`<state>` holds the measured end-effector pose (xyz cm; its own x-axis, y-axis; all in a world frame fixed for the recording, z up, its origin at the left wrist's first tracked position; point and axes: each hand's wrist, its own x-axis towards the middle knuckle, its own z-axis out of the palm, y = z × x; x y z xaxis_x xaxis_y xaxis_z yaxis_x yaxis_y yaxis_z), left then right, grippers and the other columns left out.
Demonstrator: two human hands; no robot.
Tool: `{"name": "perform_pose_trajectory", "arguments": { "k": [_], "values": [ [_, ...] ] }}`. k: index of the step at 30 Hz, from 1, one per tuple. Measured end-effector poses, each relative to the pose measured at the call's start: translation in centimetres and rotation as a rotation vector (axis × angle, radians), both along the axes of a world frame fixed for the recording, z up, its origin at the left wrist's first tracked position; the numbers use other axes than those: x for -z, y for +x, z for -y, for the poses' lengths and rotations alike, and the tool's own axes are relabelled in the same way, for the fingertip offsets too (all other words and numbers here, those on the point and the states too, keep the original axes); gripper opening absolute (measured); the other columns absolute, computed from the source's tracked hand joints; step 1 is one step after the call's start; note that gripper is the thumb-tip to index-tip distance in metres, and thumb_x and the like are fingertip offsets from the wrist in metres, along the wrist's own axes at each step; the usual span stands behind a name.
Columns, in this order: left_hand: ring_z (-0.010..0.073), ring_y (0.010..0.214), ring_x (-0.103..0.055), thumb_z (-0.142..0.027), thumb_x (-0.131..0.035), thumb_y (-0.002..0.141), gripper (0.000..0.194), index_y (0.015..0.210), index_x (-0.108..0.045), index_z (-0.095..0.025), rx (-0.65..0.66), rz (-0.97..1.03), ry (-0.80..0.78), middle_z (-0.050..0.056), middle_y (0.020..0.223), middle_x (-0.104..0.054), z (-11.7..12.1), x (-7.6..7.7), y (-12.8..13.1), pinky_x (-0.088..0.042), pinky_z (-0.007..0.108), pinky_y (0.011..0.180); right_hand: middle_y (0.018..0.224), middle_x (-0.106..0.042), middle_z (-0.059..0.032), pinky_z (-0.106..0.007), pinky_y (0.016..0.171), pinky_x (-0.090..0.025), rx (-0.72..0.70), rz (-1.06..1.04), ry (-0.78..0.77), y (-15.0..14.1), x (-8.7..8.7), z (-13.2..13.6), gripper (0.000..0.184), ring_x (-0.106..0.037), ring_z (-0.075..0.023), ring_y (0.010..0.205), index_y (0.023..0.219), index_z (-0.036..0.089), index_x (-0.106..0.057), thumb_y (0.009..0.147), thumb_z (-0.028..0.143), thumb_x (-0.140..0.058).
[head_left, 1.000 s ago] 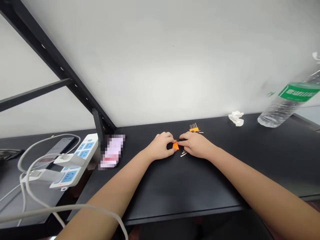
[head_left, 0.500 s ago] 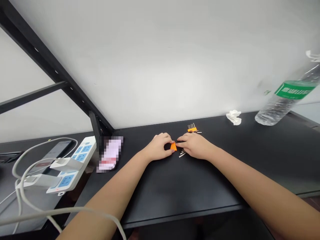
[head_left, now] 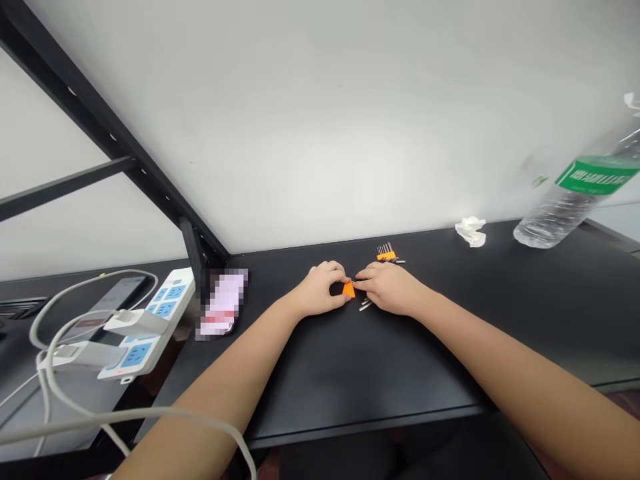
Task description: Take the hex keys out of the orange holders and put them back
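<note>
Near the middle of the black tabletop (head_left: 320, 373), my left hand (head_left: 323, 290) is closed on a small orange holder (head_left: 349, 289), thumb on the near edge and fingers on the far edge. My right hand (head_left: 387, 287) is to its right, fingers bunched, with the fingertips up against the holder's right side. Whatever those fingertips pinch is too small to make out. Several loose metal hex keys (head_left: 365, 305) lie partly under my right hand. Just behind it, a second orange holder (head_left: 386, 255) carries a row of dark hex keys, with further keys lying beside it.
A phone (head_left: 223, 303) lies left of my hands, by a black metal frame (head_left: 125, 147). Farther left are a white power strip (head_left: 150, 327) with plugs and looping white cables (head_left: 125, 417). Crumpled tissue (head_left: 471, 231) and a large plastic bottle (head_left: 555, 213) stand at the back right.
The whole view has shifted slightly. Both hands keep nearly the same pose around the small orange holder, the right fingertips still close against it.
</note>
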<state>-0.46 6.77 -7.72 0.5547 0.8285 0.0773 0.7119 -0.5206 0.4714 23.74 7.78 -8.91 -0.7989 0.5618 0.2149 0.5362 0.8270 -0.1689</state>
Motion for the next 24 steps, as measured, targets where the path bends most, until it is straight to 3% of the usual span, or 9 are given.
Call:
{"name": "perform_pose_trajectory", "arguments": {
  "k": [9, 16, 24],
  "values": [
    [0.0264, 0.120, -0.056, -0.036, -0.069, 0.083, 0.029, 0.111, -0.071, -0.026, 0.034, 0.006, 0.051, 0.006, 0.130, -0.060, -0.2, 0.4, -0.2, -0.042, 0.045, 0.109, 0.119, -0.072, -0.0107, -0.043, 0.097, -0.049, 0.046, 0.054, 0.072, -0.2, -0.4, 0.0, 0.031, -0.063, -0.0281, 0.107, 0.114, 0.020, -0.078, 0.094, 0.015, -0.054],
    [0.0271, 0.121, -0.056, -0.043, -0.067, 0.086, 0.033, 0.114, -0.072, -0.027, 0.034, -0.045, 0.091, 0.006, 0.132, -0.060, -0.4, 0.3, -0.6, -0.043, 0.046, 0.106, 0.130, -0.069, -0.0078, -0.040, 0.096, -0.051, 0.069, 0.068, 0.041, 0.9, -0.1, -0.4, 0.037, -0.064, -0.0271, 0.114, 0.119, 0.024, -0.076, 0.093, 0.012, -0.053],
    [0.0283, 0.120, -0.056, -0.044, -0.066, 0.087, 0.032, 0.114, -0.073, -0.027, 0.036, -0.086, 0.126, 0.007, 0.132, -0.062, -0.2, -0.2, -0.6, -0.044, 0.046, 0.104, 0.135, -0.069, -0.0046, -0.038, 0.097, -0.051, 0.083, 0.094, 0.038, 1.9, -0.7, -0.7, 0.037, -0.067, -0.0258, 0.114, 0.106, 0.023, -0.081, 0.090, 0.007, -0.051]
  ]
}}
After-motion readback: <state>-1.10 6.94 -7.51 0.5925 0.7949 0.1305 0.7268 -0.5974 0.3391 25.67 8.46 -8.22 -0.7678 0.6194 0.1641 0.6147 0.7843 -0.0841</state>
